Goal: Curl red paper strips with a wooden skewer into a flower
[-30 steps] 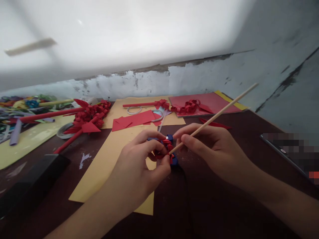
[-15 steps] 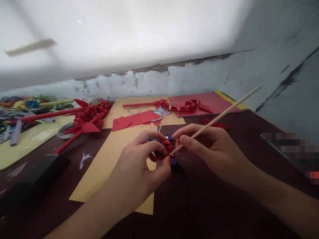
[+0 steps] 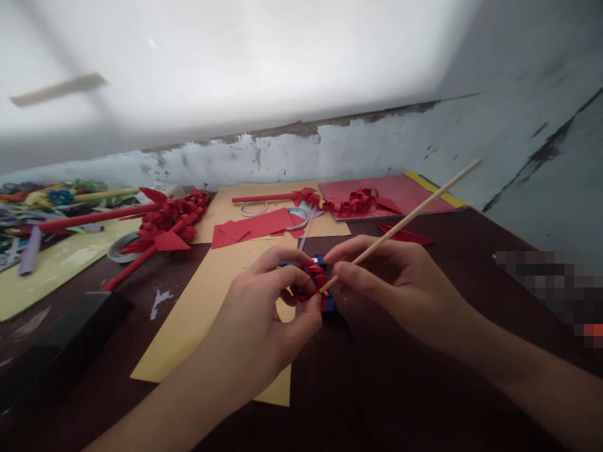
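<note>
Between thumb and fingers, my left hand [image 3: 273,307] pinches a small curled red paper piece [image 3: 316,274], mostly hidden by the fingers. A thin wooden stick [image 3: 419,215] slants up to the right in the grip of my right hand [image 3: 391,270]. Its lower tip meets the red paper beside my left thumb. Under and beside the red paper shows a dark blue object [image 3: 330,304], whose kind I cannot make out; a thin dark cord seems to run from it.
Left stand red paper flowers on stems [image 3: 174,220], a black box-like object [image 3: 66,345] and piled coloured paper strips [image 3: 61,194]. Yellow sheets [image 3: 188,339], red paper pieces [image 3: 254,227], tape rolls [image 3: 298,218] and a red folder [image 3: 400,191] lie toward the wall.
The stick has turned slightly, its upper end shifting a little left and up. My right thumb and fingers have moved slightly along with it; my left hand is almost still.
</note>
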{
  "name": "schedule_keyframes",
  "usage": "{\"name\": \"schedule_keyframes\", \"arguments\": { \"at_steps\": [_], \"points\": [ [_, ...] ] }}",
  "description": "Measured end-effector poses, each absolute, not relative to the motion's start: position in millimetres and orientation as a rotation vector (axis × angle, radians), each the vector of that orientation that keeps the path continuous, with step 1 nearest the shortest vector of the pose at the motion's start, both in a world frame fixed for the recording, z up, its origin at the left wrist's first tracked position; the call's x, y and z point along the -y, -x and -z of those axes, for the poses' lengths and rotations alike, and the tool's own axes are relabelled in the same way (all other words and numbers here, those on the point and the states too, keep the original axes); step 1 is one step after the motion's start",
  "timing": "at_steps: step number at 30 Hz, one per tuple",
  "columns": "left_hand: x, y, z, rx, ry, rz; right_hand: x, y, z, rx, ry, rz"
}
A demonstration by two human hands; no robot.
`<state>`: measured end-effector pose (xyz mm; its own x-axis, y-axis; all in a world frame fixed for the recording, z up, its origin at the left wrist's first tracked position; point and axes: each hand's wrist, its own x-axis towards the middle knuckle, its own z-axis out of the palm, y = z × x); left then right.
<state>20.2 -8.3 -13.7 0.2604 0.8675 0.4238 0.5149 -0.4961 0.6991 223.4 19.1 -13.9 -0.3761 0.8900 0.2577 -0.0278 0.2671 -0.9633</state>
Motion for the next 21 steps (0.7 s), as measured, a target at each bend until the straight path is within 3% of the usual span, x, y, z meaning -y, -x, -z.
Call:
{"name": "schedule_keyframes", "arguments": {
  "at_steps": [11,21],
  "points": [
    [13.2,-20.2,10.0,-1.289,-2.119,-1.14,-21.0,-226.1,18.4,1.512,0.847,-1.085],
    [11.7,-20.2,10.7,-1.255,-2.097,-1.151,-20.2,-226.8,17.4,1.485,0.854,-1.12]
  ]
}}
